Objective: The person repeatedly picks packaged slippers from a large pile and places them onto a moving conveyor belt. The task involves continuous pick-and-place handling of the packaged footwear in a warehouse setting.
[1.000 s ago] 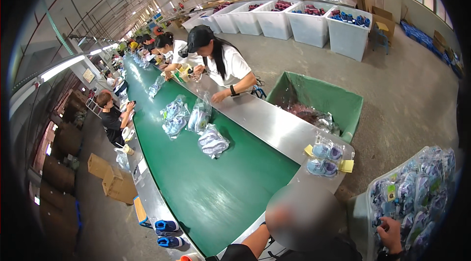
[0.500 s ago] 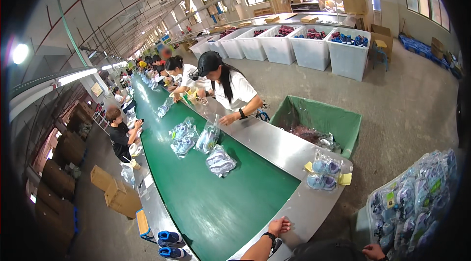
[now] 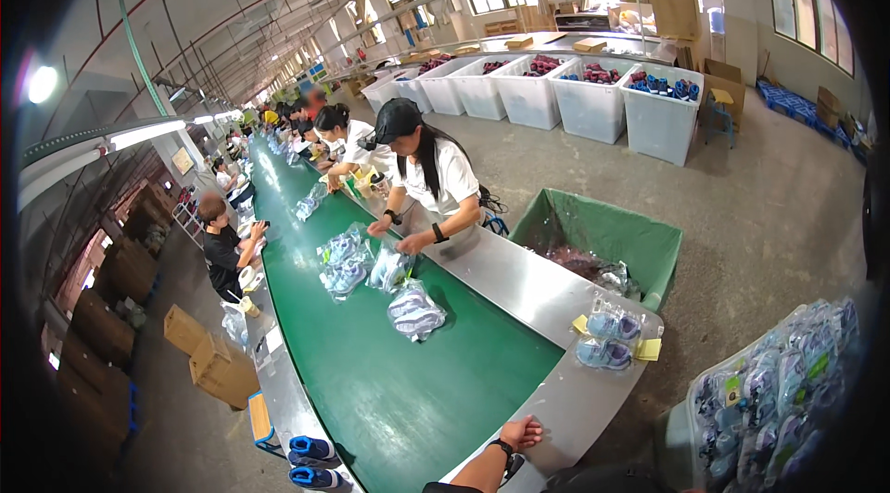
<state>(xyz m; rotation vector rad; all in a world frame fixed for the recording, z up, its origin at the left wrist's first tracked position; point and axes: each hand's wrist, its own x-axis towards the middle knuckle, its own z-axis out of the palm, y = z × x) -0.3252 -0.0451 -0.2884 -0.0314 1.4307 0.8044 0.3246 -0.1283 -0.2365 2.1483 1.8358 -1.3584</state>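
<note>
My left hand [image 3: 522, 434], a dark watch on its wrist, rests at the steel end of the table beside the green conveyor belt [image 3: 417, 400]. Its fingers are loosely bent and apart, with nothing in them. My right hand is out of the picture. Nearest to my left hand, farther up the steel ledge, lie bagged light-blue and purple shoes [image 3: 607, 340] with yellow paper under them. On the belt sit a bagged striped pair of shoes [image 3: 415, 310] and a pile of bagged shoes [image 3: 345, 261]. A co-worker in a black cap [image 3: 399, 120] handles another bagged pair [image 3: 390, 268].
At right stands a tub heaped with bagged shoes [image 3: 769, 391]. A green bin [image 3: 640, 224] holds plastic scraps. Blue shoes [image 3: 312, 463] sit on the left ledge, near a stool [image 3: 264, 421] and cartons [image 3: 222, 371]. White tubs of shoes [image 3: 658, 122] line up behind.
My right hand has dropped out of the picture at the lower edge. My left hand stays on the steel, shifted slightly. The co-worker now has both hands at the bag, which sits lower.
</note>
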